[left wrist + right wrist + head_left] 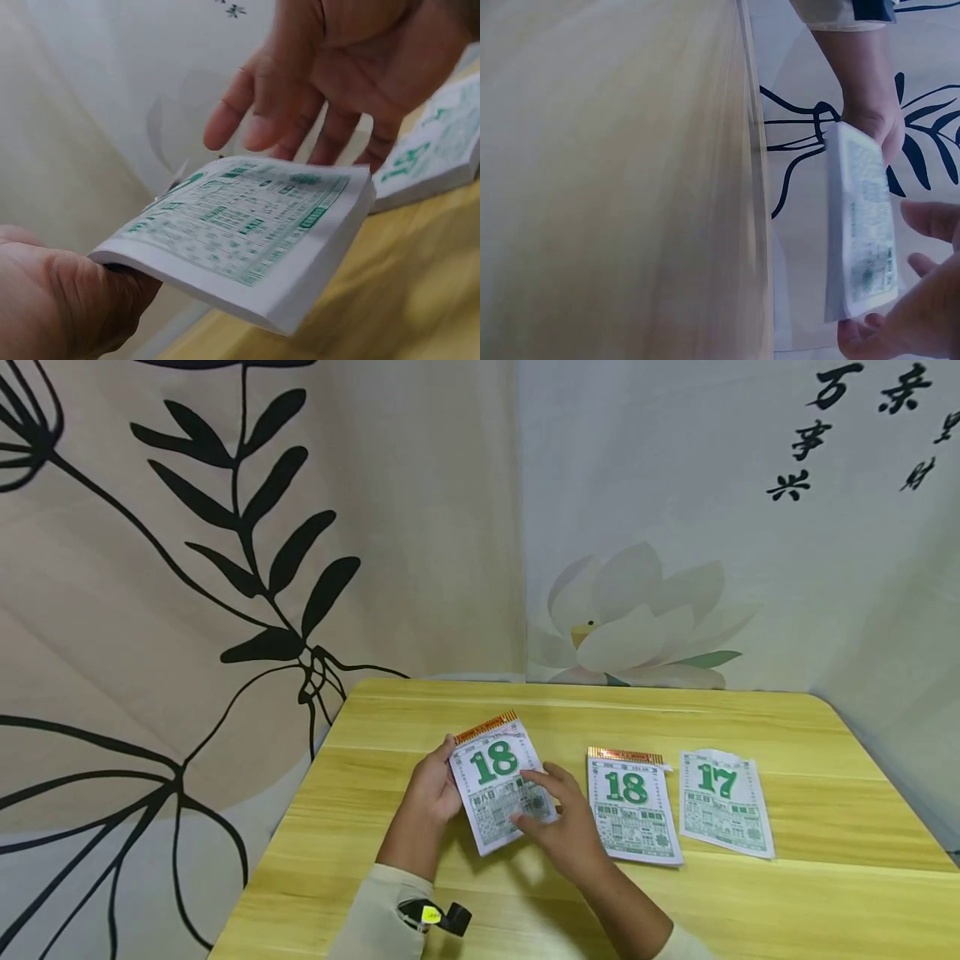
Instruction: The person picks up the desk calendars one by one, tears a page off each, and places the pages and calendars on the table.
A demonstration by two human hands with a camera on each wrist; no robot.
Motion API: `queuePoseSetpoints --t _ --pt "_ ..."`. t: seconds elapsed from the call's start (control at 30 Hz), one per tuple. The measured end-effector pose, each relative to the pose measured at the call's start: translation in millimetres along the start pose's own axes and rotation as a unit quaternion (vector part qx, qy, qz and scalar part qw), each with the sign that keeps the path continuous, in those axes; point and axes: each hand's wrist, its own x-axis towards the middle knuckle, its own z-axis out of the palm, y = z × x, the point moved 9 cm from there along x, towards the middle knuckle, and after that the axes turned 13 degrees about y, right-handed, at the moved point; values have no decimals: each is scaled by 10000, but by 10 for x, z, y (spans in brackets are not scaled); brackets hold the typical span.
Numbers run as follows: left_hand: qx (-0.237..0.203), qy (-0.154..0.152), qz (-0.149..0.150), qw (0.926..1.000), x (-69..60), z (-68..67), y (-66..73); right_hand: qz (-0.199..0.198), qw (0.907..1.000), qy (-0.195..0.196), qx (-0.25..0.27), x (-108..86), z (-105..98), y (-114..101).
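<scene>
My left hand [435,789] grips a tear-off calendar [487,818] by its left edge, holding it tilted above the table. The pad has an orange-gold binding strip on top and a green 18 on its front page. In the left wrist view, the calendar [232,225] shows its thick stack of pages. My right hand [566,827] is at its right side, fingers spread and loosely bent by the page. The left wrist view shows these fingers [259,135] pinching nothing. Whether a fingertip touches the paper is hard to tell.
On the wooden table [847,793] lies a second tear-off calendar [633,827], also showing 18, right of my right hand. Beside it is a loose sheet [726,818] with a green 17 and an uneven top edge. Patterned curtains [450,527] hang behind the table.
</scene>
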Motion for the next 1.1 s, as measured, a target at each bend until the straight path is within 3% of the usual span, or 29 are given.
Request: queuePoseSetpoints --t 0.13,0.2,0.33,0.5,0.6,0.67,0.8,0.97,1.1 --pt "-288 22 -4 9996 -36 12 53 159 9997 172 93 24 -63 10" --pt "-479 1 -42 9988 -52 17 76 38 9996 249 86 19 -85 -18" --pt "-908 44 -151 9957 -81 18 97 -850 9944 608 -151 -59 -116 -212" --pt "-1361 147 -161 9904 -168 74 81 -2213 9683 1124 -261 -251 -94 -515" --pt "-1634 230 -137 9862 -251 116 64 -2565 9547 1496 -175 -322 -119 -601" --pt "-1792 254 -105 9834 -301 131 63 -2450 9548 1681 -71 -331 -143 -591" --pt "-2046 336 11 9783 -356 127 97 -1824 9668 1772 239 -309 -179 -497" --pt "-2269 328 -16 9734 -366 126 98 -1161 9818 1475 303 -250 -147 -376" --pt "-2267 346 -69 9733 -360 124 71 -1140 9857 1213 265 -216 -111 -355"
